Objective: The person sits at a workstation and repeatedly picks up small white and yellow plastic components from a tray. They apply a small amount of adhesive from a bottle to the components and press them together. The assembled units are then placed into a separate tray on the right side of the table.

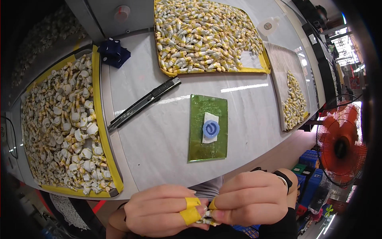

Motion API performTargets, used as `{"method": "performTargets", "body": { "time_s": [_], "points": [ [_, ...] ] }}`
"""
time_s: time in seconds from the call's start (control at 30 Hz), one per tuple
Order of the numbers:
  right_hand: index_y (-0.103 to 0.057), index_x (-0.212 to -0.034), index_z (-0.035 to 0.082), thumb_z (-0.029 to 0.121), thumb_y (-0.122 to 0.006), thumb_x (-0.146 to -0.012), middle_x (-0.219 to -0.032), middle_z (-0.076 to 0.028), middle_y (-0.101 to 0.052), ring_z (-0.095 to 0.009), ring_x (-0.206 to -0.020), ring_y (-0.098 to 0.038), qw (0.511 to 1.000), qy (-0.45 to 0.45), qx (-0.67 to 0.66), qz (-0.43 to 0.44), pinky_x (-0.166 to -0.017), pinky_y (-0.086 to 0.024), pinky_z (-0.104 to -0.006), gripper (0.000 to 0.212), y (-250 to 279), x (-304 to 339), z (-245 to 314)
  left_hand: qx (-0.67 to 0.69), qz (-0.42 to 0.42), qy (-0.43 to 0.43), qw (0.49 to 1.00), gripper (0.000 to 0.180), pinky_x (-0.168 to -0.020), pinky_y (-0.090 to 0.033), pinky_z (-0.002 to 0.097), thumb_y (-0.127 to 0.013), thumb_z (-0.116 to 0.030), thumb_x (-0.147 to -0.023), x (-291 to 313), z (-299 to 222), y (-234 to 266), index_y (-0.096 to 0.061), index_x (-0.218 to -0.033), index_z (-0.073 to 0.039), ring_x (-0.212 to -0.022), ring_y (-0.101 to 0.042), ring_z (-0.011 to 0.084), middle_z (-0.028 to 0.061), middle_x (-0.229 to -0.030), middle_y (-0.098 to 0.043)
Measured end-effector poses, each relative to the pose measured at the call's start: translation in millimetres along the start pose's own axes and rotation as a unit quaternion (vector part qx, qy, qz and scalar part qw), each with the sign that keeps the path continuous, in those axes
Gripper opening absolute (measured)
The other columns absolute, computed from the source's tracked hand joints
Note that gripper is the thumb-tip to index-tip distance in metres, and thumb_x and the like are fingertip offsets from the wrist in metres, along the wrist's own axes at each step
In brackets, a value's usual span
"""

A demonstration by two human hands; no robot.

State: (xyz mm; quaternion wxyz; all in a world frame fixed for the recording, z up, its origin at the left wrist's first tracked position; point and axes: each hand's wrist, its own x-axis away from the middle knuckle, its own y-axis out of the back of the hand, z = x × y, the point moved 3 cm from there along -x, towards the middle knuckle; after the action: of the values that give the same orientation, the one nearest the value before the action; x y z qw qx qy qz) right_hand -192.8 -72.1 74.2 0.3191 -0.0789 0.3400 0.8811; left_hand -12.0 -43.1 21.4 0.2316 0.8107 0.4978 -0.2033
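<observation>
The fingers of my left hand (163, 210) and right hand (254, 199) meet low in front of me, thumbs and fingertips clamped from both sides on small white pieces (207, 219), though my own knuckles hide whether I grip one or several; bands of yellow tape (190, 215) wrap two of my left fingers. The step in hand, as I judge it, is close handwork on these bits, and the next move seems to call for a steady left pinch and a light, exact touch from the right. Beyond them, a flat green plate (215, 154) with a glassy shine bears a creased slip of white paper (210, 140), and on that sits a round, smooth blue cup (204, 130). The far tray (264, 63), edged in yellow, is heaped with slim, blunt white pieces banded yellow, many with peach tips; the left tray (115, 181) holds chunkier, rounder, cap-like ones. To the right, a finely ribbed grey tray (276, 59) carries a narrow drift of slim bits. A long, hard black tool (145, 102) lies slantwise near a rumpled, dark blue cloth (114, 52) with white dots
</observation>
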Motion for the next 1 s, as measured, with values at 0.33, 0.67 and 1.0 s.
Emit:
{"method": "performTargets", "body": {
  "time_s": [0.33,0.67,1.0],
  "points": [
    [-0.065,-0.084,-0.004,-0.001,-0.073,-0.072,-0.085,-0.013,-0.065,-0.023,-0.071,-0.062,1.000,-0.004,-0.003,-0.003,-0.060,-0.052,-0.0284,0.015,1,0,4,-0.013,-0.026,0.016,0.999,0.035,-0.067,-0.055,0.0326,-0.082,-0.012,-0.065,0,-5,-5,-0.065,-0.093,0.000,-0.075,-0.065,0.0259,0.0101,-0.087,-0.068],
    [-0.064,-0.083,-0.002,-0.001,-0.074,-0.071,-0.085,-0.012,-0.065,-0.021,-0.068,-0.062,0.999,-0.017,0.037,-0.031,-0.059,-0.053,-0.0279,0.016,-2,0,6,-0.023,-0.029,0.032,0.999,0.030,-0.063,-0.053,0.0352,-0.078,-0.008,-0.069,-1,-3,-4,-0.062,-0.092,0.002,-0.072,-0.064,0.0303,0.0144,-0.084,-0.065],
    [-0.068,-0.082,0.004,0.003,-0.078,-0.068,-0.082,-0.007,-0.065,-0.019,-0.065,-0.061,0.988,-0.098,-0.085,-0.083,-0.056,-0.048,-0.0274,0.017,-11,9,-4,0.098,-0.071,0.143,0.982,0.033,-0.067,-0.054,0.0300,-0.080,-0.007,-0.069,6,4,-2,-0.063,-0.096,0.004,-0.074,-0.066,0.0225,0.0153,-0.087,-0.068]
  ]
}}
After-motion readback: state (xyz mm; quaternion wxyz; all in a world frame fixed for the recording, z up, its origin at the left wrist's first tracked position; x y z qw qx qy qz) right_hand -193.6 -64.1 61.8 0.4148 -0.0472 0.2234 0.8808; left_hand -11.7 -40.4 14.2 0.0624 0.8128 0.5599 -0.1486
